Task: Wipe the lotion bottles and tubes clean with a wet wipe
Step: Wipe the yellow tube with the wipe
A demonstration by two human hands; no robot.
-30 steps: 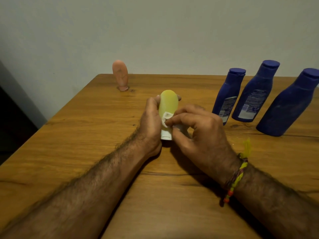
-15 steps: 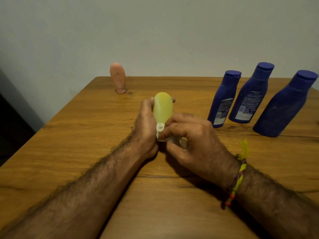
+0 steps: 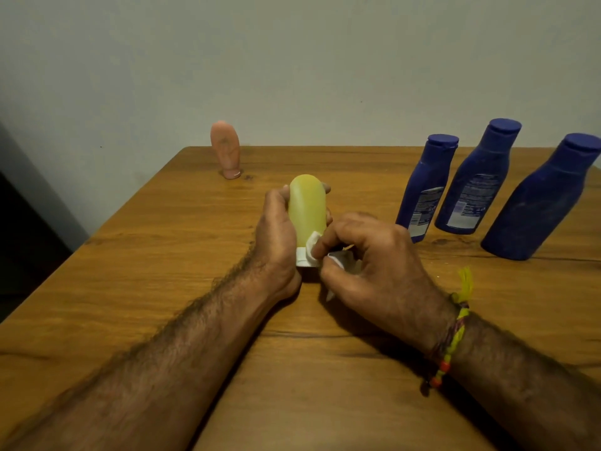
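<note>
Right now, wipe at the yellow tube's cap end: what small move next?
Probably drag the wet wipe up the yellow tube. The right hand pinches it low by the white cap, the left hand steadies the tube, and the body above lies uncovered.

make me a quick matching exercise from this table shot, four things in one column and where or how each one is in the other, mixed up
Things:
1. yellow tube
2. wet wipe
3. peach tube
4. three blue bottles

States:
A. standing alone at the table's far left edge
B. pinched in the right hand, against the white cap
C. lined up on the right
D. held cap-down by the left hand

Pairs: 1-D, 2-B, 3-A, 4-C
</note>
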